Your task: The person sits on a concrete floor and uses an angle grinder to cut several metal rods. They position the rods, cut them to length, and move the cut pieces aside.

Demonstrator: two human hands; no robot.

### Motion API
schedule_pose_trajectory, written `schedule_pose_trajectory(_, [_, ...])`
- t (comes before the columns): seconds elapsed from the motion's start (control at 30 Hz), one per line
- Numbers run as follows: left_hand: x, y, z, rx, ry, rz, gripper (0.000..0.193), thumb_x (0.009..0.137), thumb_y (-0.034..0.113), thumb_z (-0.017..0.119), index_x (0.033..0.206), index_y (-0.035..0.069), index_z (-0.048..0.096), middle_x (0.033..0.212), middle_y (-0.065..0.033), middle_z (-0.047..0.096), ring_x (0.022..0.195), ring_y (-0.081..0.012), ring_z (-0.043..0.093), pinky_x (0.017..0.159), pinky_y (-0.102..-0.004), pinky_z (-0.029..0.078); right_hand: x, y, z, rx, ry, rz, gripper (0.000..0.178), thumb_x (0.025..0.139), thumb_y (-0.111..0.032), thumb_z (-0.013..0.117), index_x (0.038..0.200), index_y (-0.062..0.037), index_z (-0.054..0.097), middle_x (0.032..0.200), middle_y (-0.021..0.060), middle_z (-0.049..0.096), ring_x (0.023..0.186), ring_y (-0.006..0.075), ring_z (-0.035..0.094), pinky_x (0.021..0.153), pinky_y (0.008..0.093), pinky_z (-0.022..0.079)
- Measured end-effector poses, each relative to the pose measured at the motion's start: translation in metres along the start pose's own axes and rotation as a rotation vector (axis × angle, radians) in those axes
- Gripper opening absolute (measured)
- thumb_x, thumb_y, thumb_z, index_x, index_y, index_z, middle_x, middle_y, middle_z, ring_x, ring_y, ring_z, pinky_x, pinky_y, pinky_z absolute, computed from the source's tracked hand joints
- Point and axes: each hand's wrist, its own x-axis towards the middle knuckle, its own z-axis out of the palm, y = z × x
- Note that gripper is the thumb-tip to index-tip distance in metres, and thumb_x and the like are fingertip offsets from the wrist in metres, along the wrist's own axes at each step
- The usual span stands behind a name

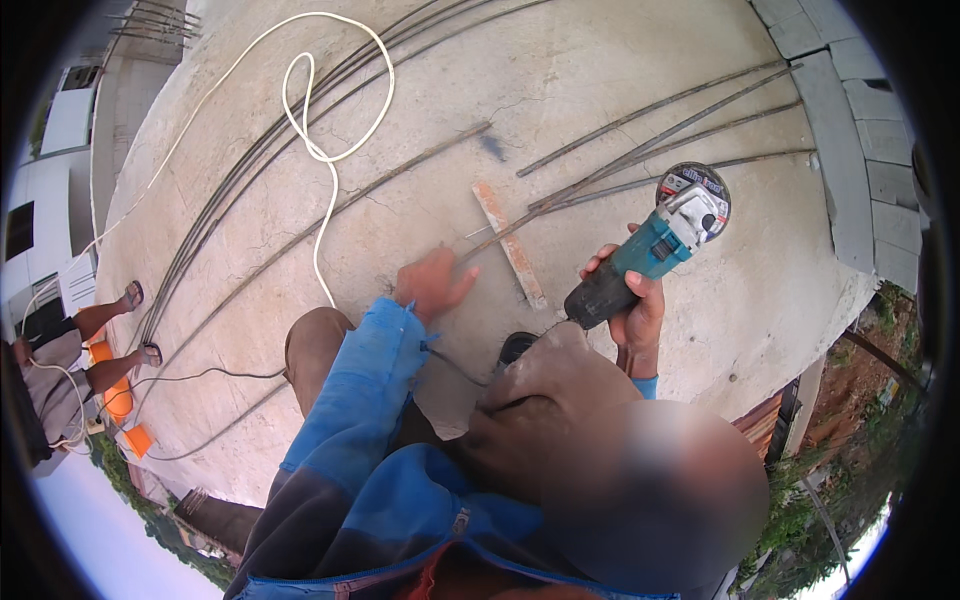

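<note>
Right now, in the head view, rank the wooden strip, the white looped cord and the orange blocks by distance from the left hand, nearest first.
1. Reddish wooden strip: just right of the left hand, on the concrete slab.
2. White looped cord: up and left of it.
3. Orange blocks: far left, by another person's feet.

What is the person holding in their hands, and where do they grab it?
The right hand grips an angle grinder around its dark rear handle, disc end up. The left hand holds down the end of a thin steel rod on the concrete slab.
</note>
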Motion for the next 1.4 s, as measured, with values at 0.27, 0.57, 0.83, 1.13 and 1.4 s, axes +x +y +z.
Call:
schedule_pose_trajectory(0.27, [0.009, 0.026, -0.022, -0.193, 0.516, 0.249, 0.037, 0.101, 0.039, 0.083, 0.109, 0.007, 0.067, 0.089, -0.0133, 0.069, 0.082, -0.0336, 0.069, 0.075, -0.0471, 0.054, -0.039, 0.021, -0.002, 0.084, 0.018, -0.01, 0.074, 0.104, -0.068, 0.069, 0.141, -0.0059, 0.055, 0.102, 0.0146, 0.074, 0.087, 0.0286, 0.076, 0.076, 0.0437, 0.065])
schedule_pose_trajectory(0.57, [-0.046, 0.144, -0.054, -1.187, -0.683, 0.024, 0.045, 0.096, 0.031, 0.086, 0.128, 0.004, 0.068, 0.114, -0.0135, 0.075, 0.099, -0.0324, 0.074, 0.091, -0.046, 0.058, -0.063, 0.021, 0.011, 0.207, 0.073, -0.013, 0.077, 0.105, -0.074, 0.062, 0.129, -0.0009, 0.063, 0.106, 0.0168, 0.076, 0.086, 0.029, 0.077, 0.082, 0.0436, 0.065])
schedule_pose_trajectory(0.83, [-0.039, 0.173, -0.041, -0.974, -0.642, 0.05, 0.058, 0.091, 0.031, 0.09, 0.137, 0.004, 0.066, 0.122, -0.0147, 0.075, 0.109, -0.0308, 0.075, 0.098, -0.0447, 0.058, -0.075, 0.024, 0.004, 0.077, 0.334, 0.03, 0.084, 0.108, -0.079, 0.055, 0.13, 0.0016, 0.065, 0.111, 0.0168, 0.077, 0.097, 0.026, 0.078, 0.087, 0.0381, 0.064])
schedule_pose_trajectory(1.13, [-0.011, 0.219, -0.031, -0.638, -0.649, 0.073, 0.075, 0.086, 0.03, 0.094, 0.148, 0.003, 0.062, 0.131, -0.016, 0.076, 0.12, -0.0291, 0.076, 0.105, -0.0433, 0.058, -0.088, 0.022, -0.007, 0.185, 0.445, 0.001, 0.08, 0.106, -0.08, 0.057, 0.135, -0.0053, 0.059, 0.107, 0.0129, 0.071, 0.098, 0.0263, 0.076, 0.084, 0.0425, 0.066])
schedule_pose_trajectory(1.4, [-0.009, 0.2, 0.028, -0.906, -0.508, 0.149, 0.099, 0.072, 0.039, 0.101, 0.156, 0.007, 0.058, 0.136, -0.0194, 0.078, 0.129, -0.0359, 0.076, 0.11, -0.0482, 0.058, -0.071, 0.009, -0.028, 0.127, 0.324, -0.037, 0.08, 0.106, -0.077, 0.061, 0.135, -0.0019, 0.059, 0.109, 0.015, 0.075, 0.092, 0.0229, 0.077, 0.081, 0.0389, 0.067])
